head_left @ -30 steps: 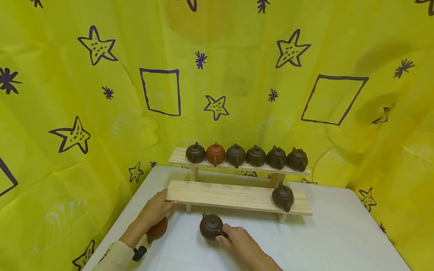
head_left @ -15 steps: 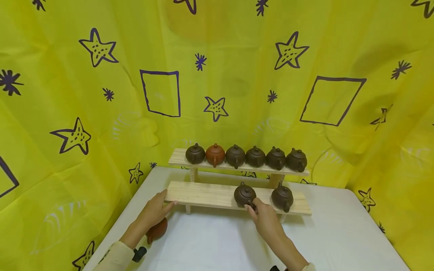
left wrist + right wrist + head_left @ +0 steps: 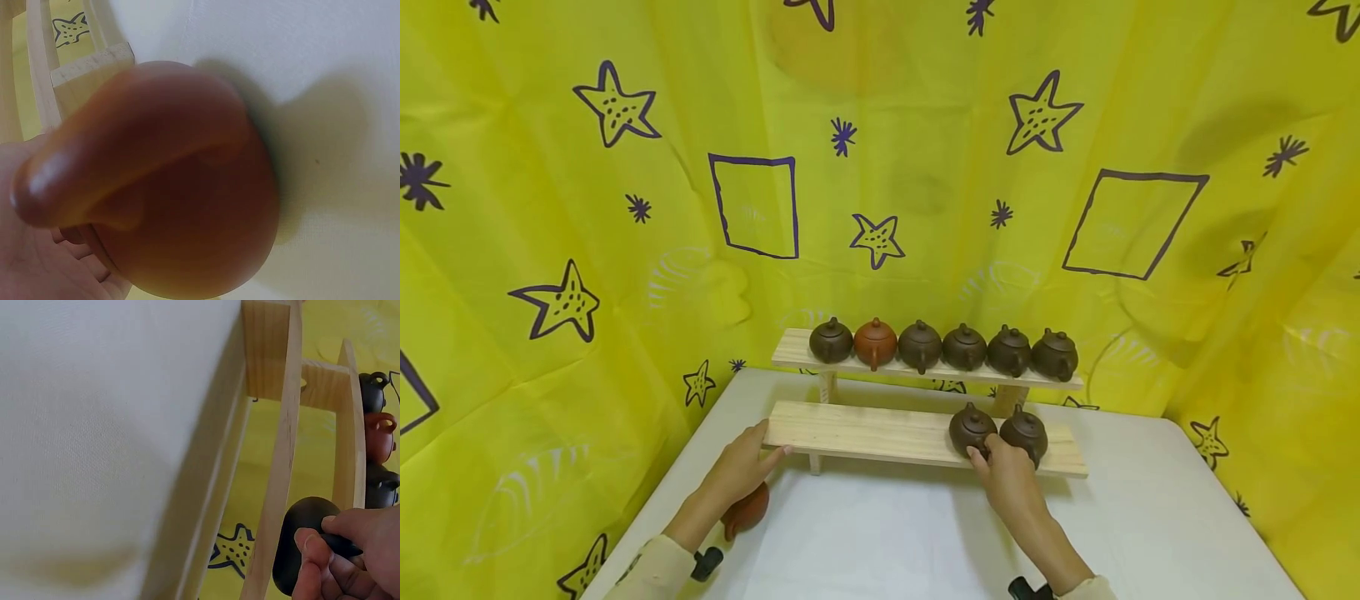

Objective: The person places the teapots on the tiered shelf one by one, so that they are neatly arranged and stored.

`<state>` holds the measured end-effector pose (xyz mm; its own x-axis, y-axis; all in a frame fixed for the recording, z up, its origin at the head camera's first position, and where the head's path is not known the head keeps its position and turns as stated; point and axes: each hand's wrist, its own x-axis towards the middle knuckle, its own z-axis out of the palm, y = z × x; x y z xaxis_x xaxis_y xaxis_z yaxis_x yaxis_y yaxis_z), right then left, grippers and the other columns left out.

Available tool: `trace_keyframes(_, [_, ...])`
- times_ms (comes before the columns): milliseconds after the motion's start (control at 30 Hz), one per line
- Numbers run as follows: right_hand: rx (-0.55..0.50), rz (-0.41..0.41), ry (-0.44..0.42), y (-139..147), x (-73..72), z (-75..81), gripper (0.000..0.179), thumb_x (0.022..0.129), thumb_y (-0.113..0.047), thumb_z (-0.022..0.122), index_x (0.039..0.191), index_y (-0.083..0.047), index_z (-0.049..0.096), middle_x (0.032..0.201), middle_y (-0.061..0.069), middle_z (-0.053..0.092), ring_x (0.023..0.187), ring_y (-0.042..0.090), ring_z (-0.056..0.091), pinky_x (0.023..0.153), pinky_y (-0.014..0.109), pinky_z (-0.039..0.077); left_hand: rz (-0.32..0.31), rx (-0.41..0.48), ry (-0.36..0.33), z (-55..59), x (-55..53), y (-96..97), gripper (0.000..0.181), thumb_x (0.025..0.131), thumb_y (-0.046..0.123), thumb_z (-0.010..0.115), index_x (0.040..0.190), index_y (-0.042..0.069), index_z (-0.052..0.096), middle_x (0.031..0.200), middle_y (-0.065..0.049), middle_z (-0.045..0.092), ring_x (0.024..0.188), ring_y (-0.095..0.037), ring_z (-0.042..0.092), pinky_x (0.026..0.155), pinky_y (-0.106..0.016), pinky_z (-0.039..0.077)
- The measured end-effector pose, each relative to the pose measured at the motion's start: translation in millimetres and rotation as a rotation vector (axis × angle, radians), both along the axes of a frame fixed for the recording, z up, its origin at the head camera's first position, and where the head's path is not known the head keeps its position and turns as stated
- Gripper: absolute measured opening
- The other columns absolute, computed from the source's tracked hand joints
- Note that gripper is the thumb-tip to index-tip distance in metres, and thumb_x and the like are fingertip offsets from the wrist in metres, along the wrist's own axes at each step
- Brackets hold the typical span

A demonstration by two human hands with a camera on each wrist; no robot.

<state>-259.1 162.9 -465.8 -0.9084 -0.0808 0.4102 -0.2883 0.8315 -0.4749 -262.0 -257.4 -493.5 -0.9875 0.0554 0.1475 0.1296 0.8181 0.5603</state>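
Note:
A dark brown teapot (image 3: pixel 972 429) stands on the lower wooden shelf (image 3: pixel 865 432), its handle pinched between my right hand's (image 3: pixel 1009 475) thumb and fingers. Close on its right is another dark teapot (image 3: pixel 1026 435), partly covered by that hand. In the right wrist view the same grip shows, fingertips on the handle of the dark teapot (image 3: pixel 307 528). My left hand (image 3: pixel 737 468) rests against the left end of the lower shelf, thumb stretched along the front edge. Below my left forearm sits a reddish teapot (image 3: pixel 748 508) on the table, partly hidden; its handle (image 3: pixel 106 150) looms large in the left wrist view.
Behind, the upper shelf (image 3: pixel 790 346) carries a row of several dark teapots and one reddish teapot (image 3: pixel 876 343). The stand rests on a white-covered table (image 3: pixel 865 542). Yellow patterned cloth (image 3: pixel 925 167) hangs at the back and both sides.
My right hand has brought the dark teapot from over the table in front up onto the lower shelf, then rightward beside the other one. My left hand has stayed at the shelf's end.

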Motion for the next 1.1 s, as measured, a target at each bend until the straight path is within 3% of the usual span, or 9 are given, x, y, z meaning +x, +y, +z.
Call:
trace_keyframes(267, [0.002,-0.032,0.005,2.4,-3.0,-1.7,0.032,0.099,-0.014,0.074,0.075,-0.005,0.056,0.056,0.005,0.056,0.055,0.026,0.059,0.050,0.045,0.048,-0.002,0.010,-0.001,0.8,1.0,1.6,0.078,0.105,0.037,0.067,0.157,-0.012,0.036,0.148,-0.036,0.052,0.137,-0.052,0.053,0.110,-0.065,0.045])
trace_keyframes(467, [-0.031,-0.051,-0.045,1.7,-4.7,0.3,0.038,0.098,-0.016,0.075,0.071,-0.008,0.049,0.056,0.002,0.049,0.053,0.021,0.052,0.049,0.037,0.044,-0.001,0.009,0.005,2.2,0.8,1.9,0.077,0.105,0.036,0.067,0.157,-0.011,0.036,0.147,-0.036,0.053,0.137,-0.052,0.053,0.110,-0.065,0.045])
trace_keyframes(700, [-0.080,-0.047,-0.144,1.4,-4.9,-0.8,0.030,0.098,-0.017,0.073,0.078,-0.006,0.054,0.056,0.000,0.046,0.047,0.013,0.047,0.045,0.027,0.035,-0.006,0.003,0.007,2.3,-0.2,1.9,0.078,0.105,0.036,0.067,0.157,-0.013,0.035,0.147,-0.037,0.052,0.137,-0.052,0.052,0.111,-0.065,0.045])
trace_keyframes(933, [-0.066,-0.022,-0.133,2.6,-3.5,-2.6,0.037,0.096,-0.020,0.076,0.072,-0.009,0.050,0.057,-0.001,0.047,0.050,0.014,0.047,0.048,0.028,0.037,0.006,-0.006,-0.005,1.4,1.4,-0.3,0.079,0.105,0.036,0.067,0.157,-0.013,0.034,0.148,-0.037,0.051,0.138,-0.053,0.052,0.111,-0.065,0.045])
trace_keyframes(1100, [-0.066,-0.007,-0.251,3.3,4.7,-4.8,0.047,0.094,-0.025,0.079,0.061,-0.012,0.048,0.055,-0.003,0.046,0.052,0.013,0.045,0.050,0.028,0.037,-0.001,-0.002,-0.008,3.0,1.7,0.2,0.079,0.105,0.036,0.067,0.157,-0.014,0.034,0.149,-0.038,0.051,0.138,-0.053,0.051,0.111,-0.066,0.044])
